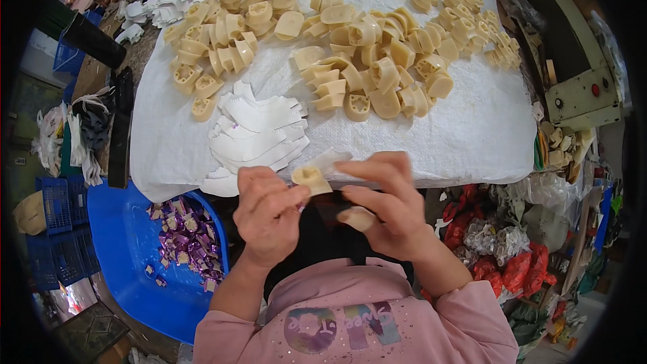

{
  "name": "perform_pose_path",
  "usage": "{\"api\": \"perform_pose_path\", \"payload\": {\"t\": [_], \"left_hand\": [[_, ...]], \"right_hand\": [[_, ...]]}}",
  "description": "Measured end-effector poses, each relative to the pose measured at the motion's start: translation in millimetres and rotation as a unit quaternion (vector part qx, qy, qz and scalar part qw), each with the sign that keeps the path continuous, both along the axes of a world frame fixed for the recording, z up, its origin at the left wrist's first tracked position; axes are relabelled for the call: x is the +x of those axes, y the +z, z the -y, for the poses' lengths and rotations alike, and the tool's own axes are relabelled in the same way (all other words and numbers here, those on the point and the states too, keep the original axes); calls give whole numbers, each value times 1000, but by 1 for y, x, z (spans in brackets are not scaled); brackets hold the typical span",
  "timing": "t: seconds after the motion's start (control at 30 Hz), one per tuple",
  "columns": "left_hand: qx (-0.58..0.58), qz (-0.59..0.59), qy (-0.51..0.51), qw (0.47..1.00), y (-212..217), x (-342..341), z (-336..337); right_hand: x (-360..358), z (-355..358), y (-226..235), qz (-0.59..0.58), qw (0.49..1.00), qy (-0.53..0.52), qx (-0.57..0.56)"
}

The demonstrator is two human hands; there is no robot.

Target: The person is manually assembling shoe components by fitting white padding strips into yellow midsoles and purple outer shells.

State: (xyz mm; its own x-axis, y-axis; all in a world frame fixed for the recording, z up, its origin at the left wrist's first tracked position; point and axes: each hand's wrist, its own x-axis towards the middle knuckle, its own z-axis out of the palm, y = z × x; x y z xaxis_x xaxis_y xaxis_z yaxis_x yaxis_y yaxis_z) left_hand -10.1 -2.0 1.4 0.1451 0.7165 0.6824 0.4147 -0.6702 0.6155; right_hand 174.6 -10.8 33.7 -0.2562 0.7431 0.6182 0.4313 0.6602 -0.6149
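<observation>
My left hand [268, 210] and my right hand [381, 205] meet just below the near edge of the white cloth [472, 135]. Together they pinch a small cream plastic block [310, 178] with a white paper piece [330, 160] pressed against it. A fanned stack of white cut paper pieces [255, 131] lies on the cloth right above my left hand. Two big heaps of cream plastic blocks [371, 61] spread over the cloth farther back, one in the middle and another heap of blocks [226, 27] at the left.
A blue tub [118, 229] at my lower left holds purple foil scraps [187, 239]. More white paper pieces [168, 3] lie at the far left. A machine panel [583, 94] stands at the right, above red and clear bags [515, 256]. Blue crates [57, 205] sit far left.
</observation>
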Motion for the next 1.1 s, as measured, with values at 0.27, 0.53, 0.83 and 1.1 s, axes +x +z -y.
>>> {"api": "perform_pose_path", "payload": {"t": [0.27,0.53,0.83,1.1], "left_hand": [[-57,144,-55,986,9,13,11],[-57,37,-159,985,6,9,11],[13,-120,-75,990,16,25,12],[3,-197,-66,978,9,19,10]], "right_hand": [[2,36,-51,-442,775,63,-448],[-1,42,-47,-486,735,67,-469],[-4,38,-36,-450,786,68,-419],[2,29,-32,-191,900,21,-390]]}}
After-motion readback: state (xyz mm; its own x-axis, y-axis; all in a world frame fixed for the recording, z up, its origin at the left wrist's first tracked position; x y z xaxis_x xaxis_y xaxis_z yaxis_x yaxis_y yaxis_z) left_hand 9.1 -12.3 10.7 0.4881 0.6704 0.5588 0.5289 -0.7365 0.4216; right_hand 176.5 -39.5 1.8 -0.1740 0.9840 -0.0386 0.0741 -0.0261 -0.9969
